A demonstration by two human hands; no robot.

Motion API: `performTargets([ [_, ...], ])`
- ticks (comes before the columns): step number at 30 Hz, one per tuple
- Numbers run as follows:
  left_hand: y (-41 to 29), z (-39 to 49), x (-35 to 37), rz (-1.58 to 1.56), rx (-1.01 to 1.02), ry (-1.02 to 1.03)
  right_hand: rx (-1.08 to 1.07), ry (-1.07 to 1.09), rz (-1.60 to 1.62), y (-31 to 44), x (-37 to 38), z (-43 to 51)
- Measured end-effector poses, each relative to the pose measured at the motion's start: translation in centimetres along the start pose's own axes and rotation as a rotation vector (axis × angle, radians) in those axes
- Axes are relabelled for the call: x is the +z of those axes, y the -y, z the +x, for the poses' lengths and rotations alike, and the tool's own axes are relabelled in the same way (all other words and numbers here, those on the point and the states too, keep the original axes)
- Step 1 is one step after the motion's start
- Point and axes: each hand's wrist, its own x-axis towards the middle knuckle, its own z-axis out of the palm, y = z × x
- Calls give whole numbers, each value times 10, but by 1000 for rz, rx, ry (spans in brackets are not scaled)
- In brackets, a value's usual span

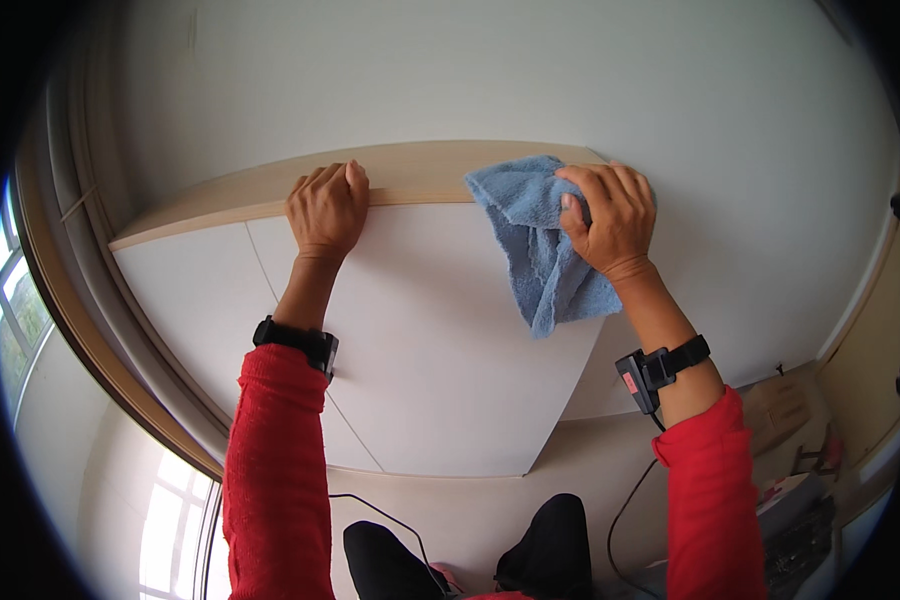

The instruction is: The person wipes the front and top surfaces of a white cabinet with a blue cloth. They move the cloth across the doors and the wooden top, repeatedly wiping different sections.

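Observation:
A blue terry cloth is bunched in my right hand at the right end of the cabinet's wood-grain top. Part of the cloth lies on the top, and the rest hangs down over the front edge. My left hand is curled into a fist against the front edge of the same top, to the left of the cloth. No object shows in it, though its palm side is hidden. Below the top are the cabinet's white doors, split by a thin seam.
A pale wall rises behind the cabinet. Curtains and a bright window are at the left. On the floor at the right are a cardboard box and other items. A black cable hangs by my right arm.

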Motion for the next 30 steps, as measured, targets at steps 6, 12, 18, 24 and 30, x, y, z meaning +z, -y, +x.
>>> performTargets([
  [6, -4, -1, 4, 0, -52, -32, 40, -34, -85, 5, 9, -7],
  [12, -10, 1, 3, -1, -48, -55, 58, -80, -159, 12, 12, -21],
  [18, -13, 5, 3, 8, -44, -47, 35, -113, -147, 15, 17, -35],
  [24, -13, 4, 21, 45, -55, -22, -3, -66, -88, 10, 36, -77],
  [30, -16, 0, 41, 90, -60, 17, -118, 32, 11, 9, 53, -128],
])
